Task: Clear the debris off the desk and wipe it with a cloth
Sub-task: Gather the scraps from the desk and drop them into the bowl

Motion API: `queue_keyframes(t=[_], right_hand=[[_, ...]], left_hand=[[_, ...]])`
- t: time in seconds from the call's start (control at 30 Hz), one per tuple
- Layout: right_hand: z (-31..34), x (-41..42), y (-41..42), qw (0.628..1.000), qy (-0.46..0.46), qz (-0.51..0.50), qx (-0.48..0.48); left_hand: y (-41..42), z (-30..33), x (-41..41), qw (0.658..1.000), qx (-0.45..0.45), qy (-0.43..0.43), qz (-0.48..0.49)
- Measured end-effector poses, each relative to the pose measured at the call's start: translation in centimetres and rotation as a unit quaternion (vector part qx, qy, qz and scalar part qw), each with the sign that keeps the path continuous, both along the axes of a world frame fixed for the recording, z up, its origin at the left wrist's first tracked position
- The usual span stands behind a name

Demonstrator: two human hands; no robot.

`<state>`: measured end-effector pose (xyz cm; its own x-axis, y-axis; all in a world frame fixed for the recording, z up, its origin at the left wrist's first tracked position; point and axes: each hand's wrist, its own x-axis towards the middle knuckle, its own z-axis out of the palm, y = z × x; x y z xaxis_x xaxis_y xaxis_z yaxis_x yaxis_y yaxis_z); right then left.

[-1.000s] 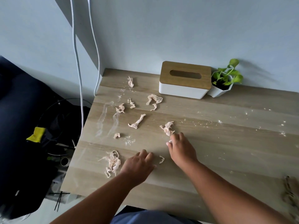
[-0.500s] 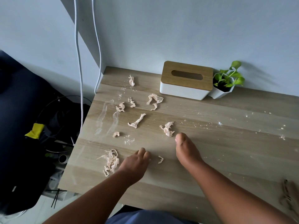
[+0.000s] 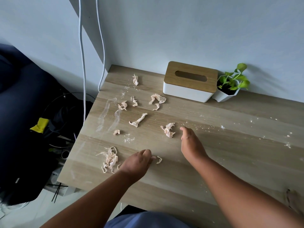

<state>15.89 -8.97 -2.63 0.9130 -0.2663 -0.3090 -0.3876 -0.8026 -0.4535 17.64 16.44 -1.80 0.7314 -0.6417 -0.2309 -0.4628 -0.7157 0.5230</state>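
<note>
Under my hands the desk (image 3: 230, 153) is pale matt wood-grain, dusted with white crumbs (image 3: 129, 139). The scraps (image 3: 168, 130) look like thin, crinkled paper. The tissue box (image 3: 189, 81) has a smooth wooden lid over a glossy white body.

— What is seen on the worktop (image 3: 230, 162)?
— Pale wood grain is shown, strewn with crumpled pinkish debris scraps: a tangled clump (image 3: 109, 159) near the front left edge, a small curl (image 3: 159, 159) just right of it, a wad (image 3: 168, 130) mid-surface, a twisted strip (image 3: 138, 120) beyond, and smaller bits toward the back left corner.
— Anything finer?
— White crumbs (image 3: 129, 139) are scattered across the surface, and pale streaks (image 3: 105, 115) are smeared along the left side.
— The cloth?
— It cannot be made out.
</note>
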Motion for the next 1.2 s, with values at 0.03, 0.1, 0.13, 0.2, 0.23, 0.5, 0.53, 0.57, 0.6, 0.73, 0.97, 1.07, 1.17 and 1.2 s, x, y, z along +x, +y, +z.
queue_keyframes(t=[0.03,0.1,0.13,0.2,0.23,0.5,0.53,0.57,0.6,0.73,0.97,1.07,1.17,1.2], right_hand=[[0.0,0.0,-0.1,1.000,0.000,0.005,0.003],[-0.2,0.0,-0.4,1.000,-0.007,0.021,0.007],[-0.2,0.0,-0.5,0.999,-0.012,0.029,0.009],[-0.5,0.1,-0.6,0.999,-0.023,0.041,0.011],[-0.7,0.2,-0.7,0.998,-0.028,0.045,0.013],[-0.9,1.2,-1.0,0.997,-0.052,0.054,0.026],[-0.7,1.5,-1.0,0.997,-0.051,0.054,0.025],[-0.6,1.7,-1.1,0.997,-0.050,0.055,0.021],[-0.5,2.0,-1.1,0.997,-0.048,0.060,0.012],[-0.6,2.8,-0.7,0.992,-0.067,0.076,-0.074],[-1.9,3.7,0.0,0.986,0.000,0.115,-0.122],[-2.3,3.6,0.4,0.984,0.009,0.125,-0.125],[-2.4,3.6,0.7,0.984,-0.009,0.129,-0.122],[-2.4,3.6,0.9,0.983,-0.014,0.132,-0.123]], left_hand=[[-0.3,0.1,-0.1,1.000,0.004,0.011,0.003],[-0.7,0.2,-0.4,0.999,0.012,0.029,0.014],[-0.9,0.2,-0.5,0.999,0.015,0.035,0.022],[-1.3,0.1,-0.7,0.998,0.025,0.047,0.036],[-1.4,-0.1,-0.8,0.997,0.029,0.054,0.043],[-1.5,-1.5,-0.9,0.996,-0.003,0.057,0.063],[-1.5,-1.5,-1.0,0.996,-0.006,0.053,0.067],[-1.6,-1.6,-1.0,0.997,-0.007,0.041,0.068],[-1.5,-1.7,-1.1,0.998,-0.008,0.020,0.062],[-1.4,-2.1,-1.5,0.997,0.017,-0.070,0.031],[-1.9,-3.0,-1.7,0.994,0.079,-0.067,-0.031],[-2.2,-3.2,-1.7,0.996,0.055,-0.068,-0.030],[-2.3,-3.0,-1.7,0.996,0.020,-0.079,-0.039],[-2.4,-3.0,-1.7,0.995,0.017,-0.088,-0.044]])
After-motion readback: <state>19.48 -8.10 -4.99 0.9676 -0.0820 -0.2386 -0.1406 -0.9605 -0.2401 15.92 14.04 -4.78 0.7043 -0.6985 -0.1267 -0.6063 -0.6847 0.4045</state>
